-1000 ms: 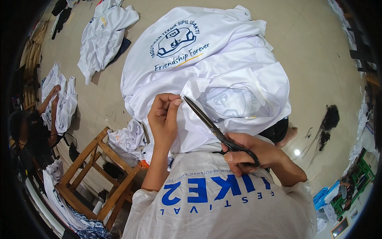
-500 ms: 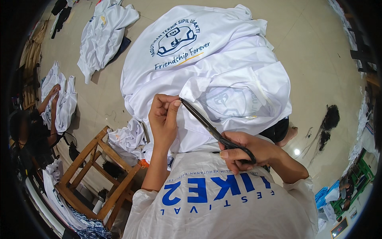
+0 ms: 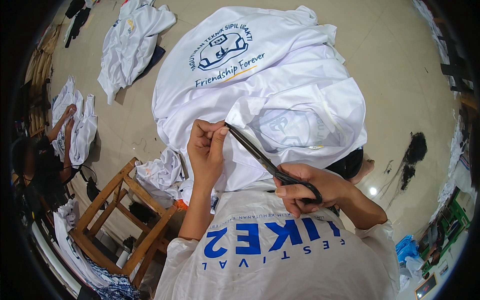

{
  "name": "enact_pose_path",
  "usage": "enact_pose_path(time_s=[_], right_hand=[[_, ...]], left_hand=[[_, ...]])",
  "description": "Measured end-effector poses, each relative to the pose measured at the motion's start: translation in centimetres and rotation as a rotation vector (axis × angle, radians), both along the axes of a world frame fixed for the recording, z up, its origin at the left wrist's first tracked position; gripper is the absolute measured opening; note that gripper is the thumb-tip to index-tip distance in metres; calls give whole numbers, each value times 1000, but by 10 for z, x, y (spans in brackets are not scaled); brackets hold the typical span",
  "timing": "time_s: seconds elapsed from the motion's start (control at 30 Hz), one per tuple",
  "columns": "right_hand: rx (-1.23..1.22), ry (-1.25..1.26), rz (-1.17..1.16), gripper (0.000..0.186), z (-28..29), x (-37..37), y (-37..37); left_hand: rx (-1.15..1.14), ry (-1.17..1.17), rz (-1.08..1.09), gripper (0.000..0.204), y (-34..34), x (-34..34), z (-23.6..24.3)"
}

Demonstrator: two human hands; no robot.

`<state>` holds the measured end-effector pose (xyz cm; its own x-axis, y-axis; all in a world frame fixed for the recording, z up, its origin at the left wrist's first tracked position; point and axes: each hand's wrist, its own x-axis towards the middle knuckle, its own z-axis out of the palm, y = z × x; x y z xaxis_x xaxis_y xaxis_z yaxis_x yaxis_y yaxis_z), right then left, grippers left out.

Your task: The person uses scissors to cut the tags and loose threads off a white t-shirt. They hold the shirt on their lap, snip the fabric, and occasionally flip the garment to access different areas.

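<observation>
White shirts with a dark blue print, the topmost a white shirt (image 3: pixel 300 100), lie heaped over my lap and the floor. My right hand (image 3: pixel 310 187) is closed round the handles of black scissors (image 3: pixel 256 154), whose blades point up and left. At the blade tips, my left hand (image 3: pixel 207 142) pinches with thumb and forefinger at the shirt's edge, near a white folded corner. Whatever fine bit sits between those fingertips is too small to make out. The blades look closed together or nearly so.
A wooden stool frame (image 3: pixel 122 220) stands at my left beside crumpled white cloth (image 3: pixel 162 172). Another white shirt (image 3: pixel 132 47) lies on the tiled floor. At far left a person (image 3: pixel 42 162) handles white garments. Black scraps (image 3: pixel 414 155) lie on the right.
Almost nothing differs; my hands, the scissors and the shirt keep nearly the same places.
</observation>
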<state>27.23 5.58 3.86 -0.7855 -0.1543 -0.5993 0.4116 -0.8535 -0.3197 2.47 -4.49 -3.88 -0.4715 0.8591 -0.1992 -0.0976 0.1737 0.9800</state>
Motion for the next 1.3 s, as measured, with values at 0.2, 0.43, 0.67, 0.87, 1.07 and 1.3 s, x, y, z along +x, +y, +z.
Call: enact_pose_path(time_s=[0.2, 0.43, 0.67, 0.87, 1.07, 1.3], right_hand=[[4, -26, 20, 25, 0, 1, 0], [22, -28, 30, 24, 4, 2, 2], [178, -175, -237, 30, 45, 38, 26], [860, -439, -878, 29, 39, 75, 33], [1386, -707, -920, 46, 0, 85, 45], [956, -511, -896, 36, -14, 74, 40]], left_hand=[[15, 17, 16, 11, 0, 2, 0], [20, -10, 63, 8, -2, -2, 2], [-540, 668, 594, 46, -86, -128, -7], [-184, 679, 520, 25, -73, -157, -3], [20, 673, -241, 24, 61, -12, 37], [87, 440, -786, 40, 89, 113, 64]])
